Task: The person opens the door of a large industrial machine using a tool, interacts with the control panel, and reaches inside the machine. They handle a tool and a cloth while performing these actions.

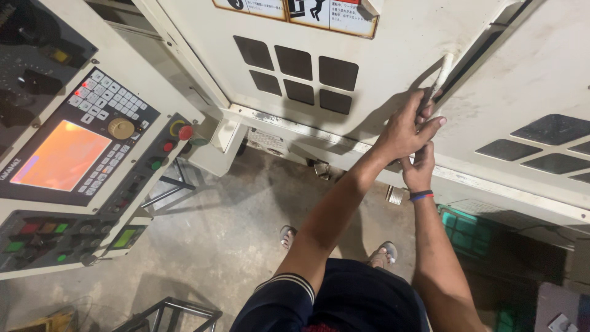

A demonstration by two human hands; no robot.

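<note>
both my hands clamped on the door handle [444, 69]: left hand [402, 130] above, right hand [420, 169] just below it.

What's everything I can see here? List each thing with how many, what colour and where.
Door handle: one, white, on the machine door, upper right.
Machine doors: two, cream, with dark square windows, across the top.
Warning labels: a row, orange-edged, top centre.
Control panel: one, grey keypad and buttons, left.
Screen: one, glowing orange, on the panel.
Floor: grey concrete, centre.
Crate: one, green, lower right.
Wristband: one, blue and red, right wrist.
Left hand: gripping the handle.
Right hand: just below it, at the handle.
</note>
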